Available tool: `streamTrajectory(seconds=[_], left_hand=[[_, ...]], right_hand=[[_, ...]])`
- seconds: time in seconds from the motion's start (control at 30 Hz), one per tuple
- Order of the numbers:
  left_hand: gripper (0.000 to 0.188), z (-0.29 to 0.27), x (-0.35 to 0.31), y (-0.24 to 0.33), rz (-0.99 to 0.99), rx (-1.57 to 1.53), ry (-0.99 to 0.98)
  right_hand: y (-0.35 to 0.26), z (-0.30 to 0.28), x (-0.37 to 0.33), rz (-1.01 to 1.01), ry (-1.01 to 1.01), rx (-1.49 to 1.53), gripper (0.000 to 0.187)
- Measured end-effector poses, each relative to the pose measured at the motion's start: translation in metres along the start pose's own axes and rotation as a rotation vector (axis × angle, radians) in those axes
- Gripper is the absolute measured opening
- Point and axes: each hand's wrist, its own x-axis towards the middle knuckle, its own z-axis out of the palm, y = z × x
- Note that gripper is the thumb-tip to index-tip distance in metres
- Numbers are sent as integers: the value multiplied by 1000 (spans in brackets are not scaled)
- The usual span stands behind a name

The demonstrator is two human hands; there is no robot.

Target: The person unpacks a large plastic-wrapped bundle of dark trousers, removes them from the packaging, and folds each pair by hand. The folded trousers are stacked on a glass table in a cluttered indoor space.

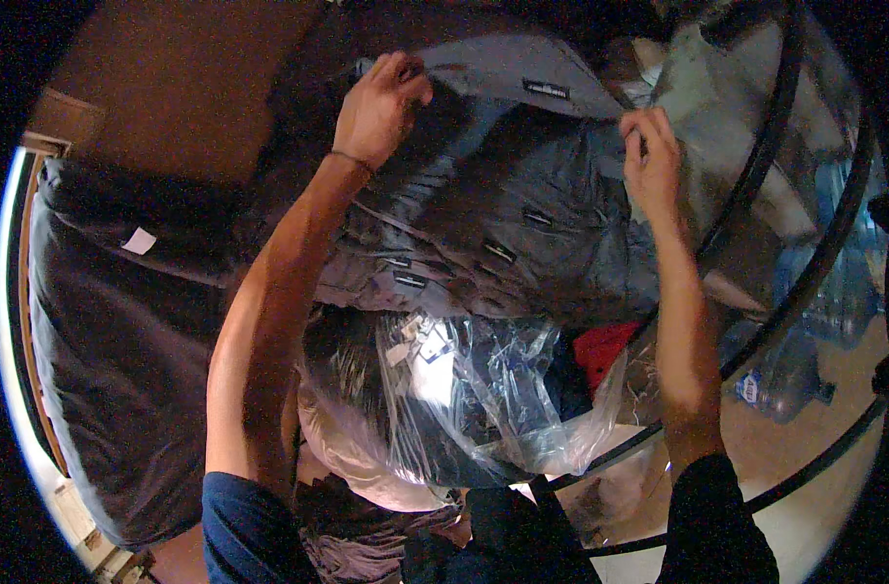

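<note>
A light grey piece of cloth, likely a garment (503,70), is stretched between my two hands at the top of the view. A small black label sits near its lower edge. My left hand (378,112) is closed, pinching the cloth's left end. At the right end my right hand (651,161) grips it between bent fingers. Beneath and nearer to me lies a pile of dark grey garments (581,204) with several similar black labels. Folds hide how many there are.
A clear plastic bag (503,389) with dark contents lies close to me, beside something red (600,352). Dark brown cloth (143,341) covers a padded shape at left. Curved black tubes (771,127) cross the right side, near large clear water bottles (790,380).
</note>
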Motion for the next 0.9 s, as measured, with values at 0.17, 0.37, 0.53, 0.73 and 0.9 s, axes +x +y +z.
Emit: streamTrajectory(seconds=[0.17,0.37,0.53,0.73,0.9], left_hand=[[37,44,-60,37,-143,12,-547],[34,89,-61,30,-89,140,-563],[24,81,-6,20,-374,-176,-278],[20,47,28,24,-378,-185,-211],[25,9,25,35,-127,-94,90]], right_hand=[[-25,1,-87,379,-529,12,29],[-24,23,-132,281,-310,-44,32],[-9,30,-109,251,-422,35,29],[-16,6,-53,506,-297,-66,25],[-32,-50,-37,187,207,-211,17]])
